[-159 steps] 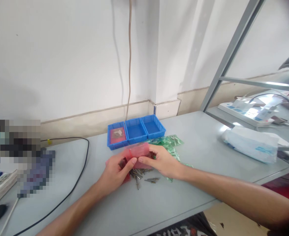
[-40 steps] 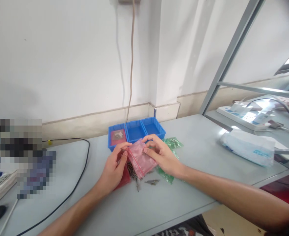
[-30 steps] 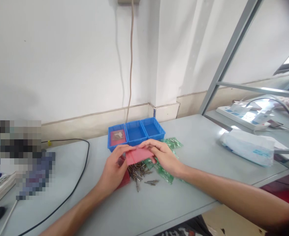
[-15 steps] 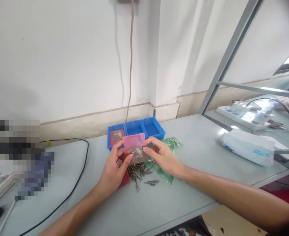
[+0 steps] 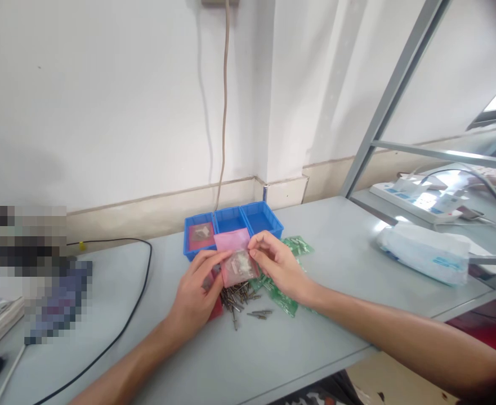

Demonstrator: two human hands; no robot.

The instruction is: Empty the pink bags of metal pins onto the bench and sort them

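Observation:
Both hands hold a small pink plastic bag [image 5: 236,256] upright just above the table. Small metal parts show through its lower half. My left hand [image 5: 197,289] pinches its left edge. At the right edge, my right hand [image 5: 275,264] pinches near the top. Below the bag lies a pile of loose metal pins [image 5: 237,297]. A red bag [image 5: 216,308] peeks out under my left hand. Green bags [image 5: 292,246] of parts lie under and beyond my right hand.
Three joined blue bins [image 5: 261,216] stand behind the bag by the wall; the left one holds a pink bag. A black cable [image 5: 140,281] curves across the table at left. A white wrapped pack [image 5: 425,253] and a power strip [image 5: 414,197] lie at right by a grey metal frame.
The pink bag was turned flat over the pins, then raised upright. It now sits slightly lower, with my right hand's pinch shifted to its upper right edge.

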